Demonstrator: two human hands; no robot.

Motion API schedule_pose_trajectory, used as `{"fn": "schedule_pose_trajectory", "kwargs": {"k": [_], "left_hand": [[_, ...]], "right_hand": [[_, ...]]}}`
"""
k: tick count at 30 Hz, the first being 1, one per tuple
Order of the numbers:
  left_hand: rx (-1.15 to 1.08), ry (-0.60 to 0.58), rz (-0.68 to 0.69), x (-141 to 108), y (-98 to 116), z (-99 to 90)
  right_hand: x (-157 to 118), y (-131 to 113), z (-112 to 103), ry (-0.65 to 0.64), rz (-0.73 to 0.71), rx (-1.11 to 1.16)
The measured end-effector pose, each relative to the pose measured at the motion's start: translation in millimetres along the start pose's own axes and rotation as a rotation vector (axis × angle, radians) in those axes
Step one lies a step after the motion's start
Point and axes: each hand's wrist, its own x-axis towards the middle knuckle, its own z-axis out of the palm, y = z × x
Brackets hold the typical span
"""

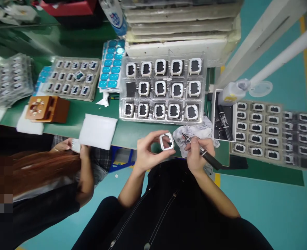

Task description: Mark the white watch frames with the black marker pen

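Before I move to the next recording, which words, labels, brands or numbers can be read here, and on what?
None can be read.
Bottle: blue label, too blurred.
Black marker in the right hand: pale marks, too small.
Markers in the box: pale print, too small.
White frame in the left hand: no lettering visible.

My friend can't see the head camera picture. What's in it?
The left hand holds a white squarish frame and the right hand a black pen. Beyond them, a clear tray of similar frames sits on a green table.
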Motion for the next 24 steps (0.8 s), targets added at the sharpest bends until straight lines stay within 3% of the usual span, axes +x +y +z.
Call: {"fn": "schedule_pose_trajectory", "kwargs": {"k": [3, 5, 8, 11, 14, 18, 24], "left_hand": [[0.336, 0.056, 0.185, 40.9, 7.0, -44.3], [0.564, 0.102, 0.224, 77.8, 2.2, -75.3], [0.764, 0.101, 0.211, 125.8, -17.2, -112.5], [0.874, 0.024, 0.158, 149.2, -36.2, -131.3], [0.918, -0.031, 0.125, 153.5, -40.4, -131.4], [0.925, -0.034, 0.151, 157.9, -25.7, -112.1], [0.942, -0.205, 0.069, 183.7, -9.7, -91.7]], "right_hand": [[1.4, 5.6, -1.4, 0.011, -0.032, 0.018], [2.0, 7.9, -1.6, 0.013, -0.052, 0.016], [2.1, 8.3, -1.2, 0.010, -0.043, 0.004], [2.0, 6.6, -0.5, 0.012, -0.050, 0.016], [2.7, 5.3, -0.3, -0.003, -0.053, 0.009], [3.7, 6.6, -1.1, -0.010, -0.056, -0.011], [3.8, 7.6, -0.3, 0.002, -0.051, 0.006]]}}
